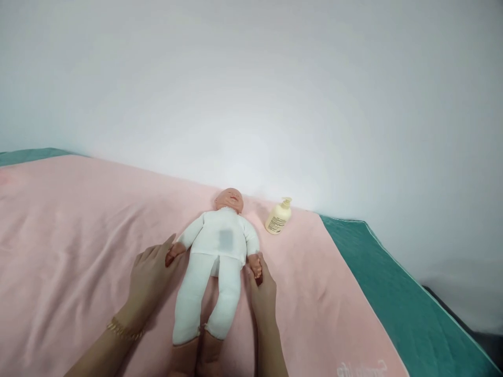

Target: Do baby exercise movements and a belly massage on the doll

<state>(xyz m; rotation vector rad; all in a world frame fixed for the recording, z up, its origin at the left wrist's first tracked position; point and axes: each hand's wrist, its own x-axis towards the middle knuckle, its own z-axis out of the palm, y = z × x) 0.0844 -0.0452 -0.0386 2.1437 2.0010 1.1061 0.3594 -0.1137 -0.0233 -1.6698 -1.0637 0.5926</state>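
Observation:
A baby doll with a white cloth body lies on its back on the pink blanket, its head toward the wall. At the doll's hand on the left side of the view, my left hand has its fingers closed around that small hand. My right hand holds the doll's other hand between thumb and fingers. A gold bracelet circles my left wrist. To the right of the doll's head is a pale yellow pump bottle with printed text.
A plain pale wall rises behind the blanket. Green cloth shows beyond the blanket on the right and at the far left corner. Wrinkles run across the blanket's left part.

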